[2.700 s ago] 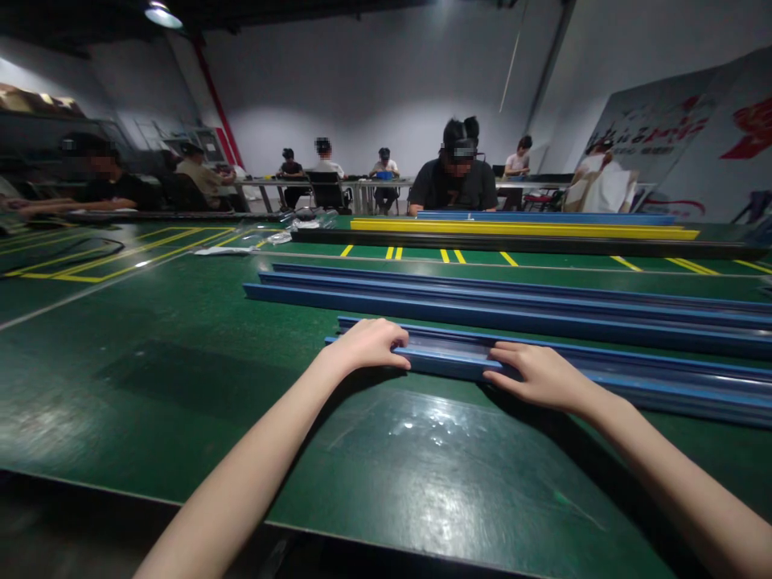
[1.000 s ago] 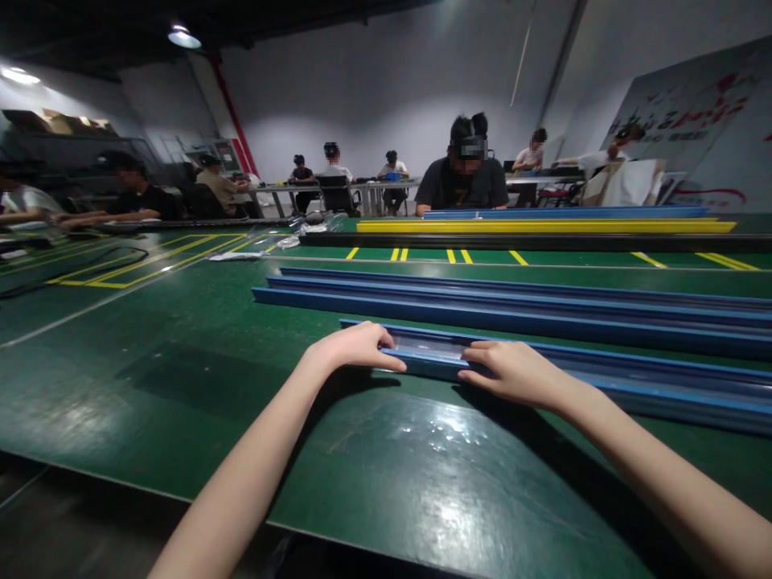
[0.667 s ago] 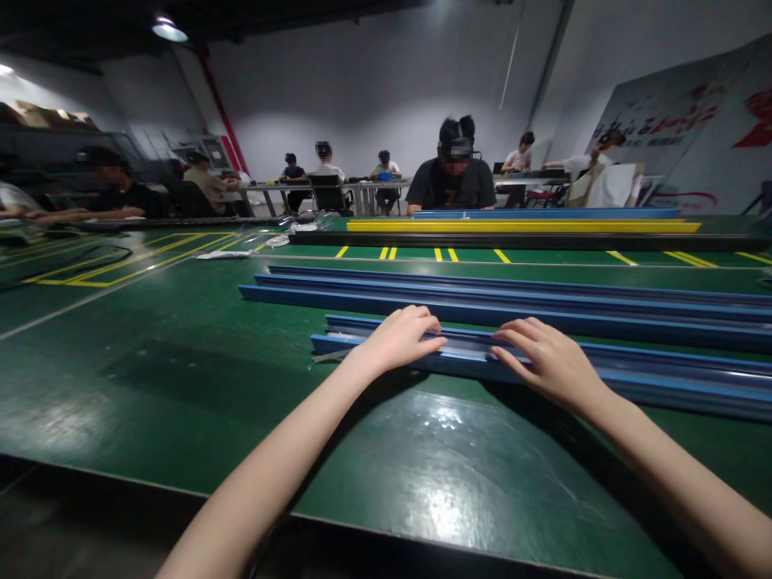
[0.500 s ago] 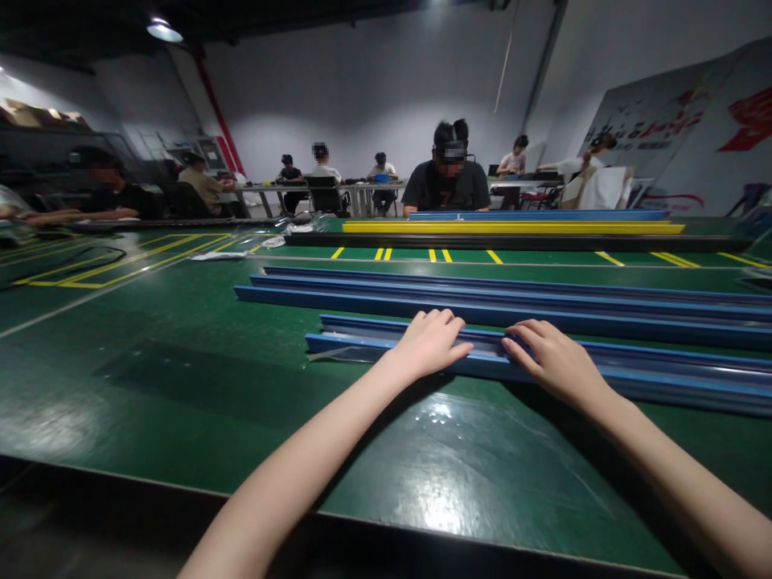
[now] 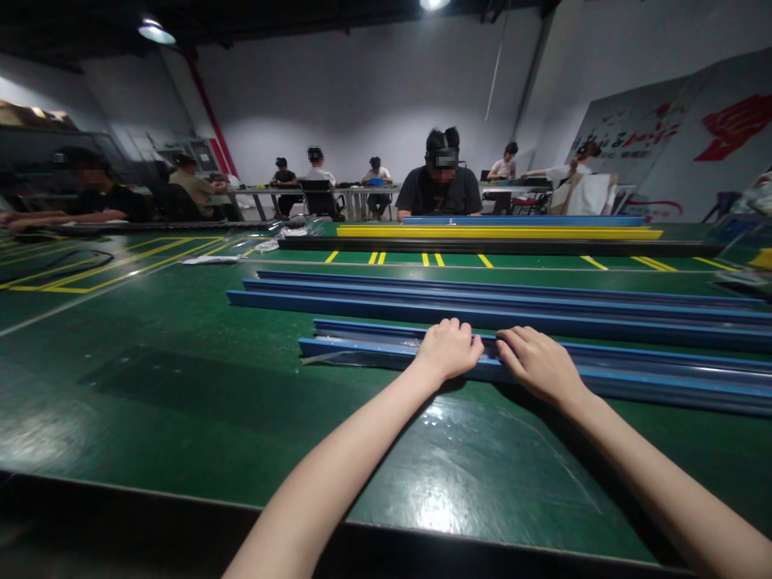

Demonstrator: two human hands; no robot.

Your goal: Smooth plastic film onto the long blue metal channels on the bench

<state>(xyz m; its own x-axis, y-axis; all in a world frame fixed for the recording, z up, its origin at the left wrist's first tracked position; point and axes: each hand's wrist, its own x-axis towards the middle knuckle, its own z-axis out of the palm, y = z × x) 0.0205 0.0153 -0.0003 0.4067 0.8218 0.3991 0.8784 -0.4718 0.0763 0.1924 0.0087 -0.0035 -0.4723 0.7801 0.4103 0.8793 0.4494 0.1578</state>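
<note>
Looking down from my head camera, the only view here, I have both hands over the near blue channel (image 5: 491, 368), which lies lengthwise across the green table (image 5: 181, 434) in front of me, its left end in sight and its right end running out past the edge of view. My left hand (image 5: 449, 351) is bent over it, fingers curled in narrow across the trough and the thumb near the tip of my right; whether they pinch anything I cannot tell. My right hand (image 5: 536, 362) sits just beside it, half curled, fingertips over the open trough, and I cannot tell whether it holds anything either. A clear film strip (image 5: 353, 359) hangs over the front wall near the left end, and a clear sheet (image 5: 476, 438) lies on my side of the channel. I judge the channel stiff along its length and fairly light for its reach, though awkward to swing; its smooth walls may slide easily on the tabletop. The film looks thin, limp and slippery, easily torn. I'd take the channel by its two long walls, hands well apart, and the film by a loose edge between thumb and fingertip.
</note>
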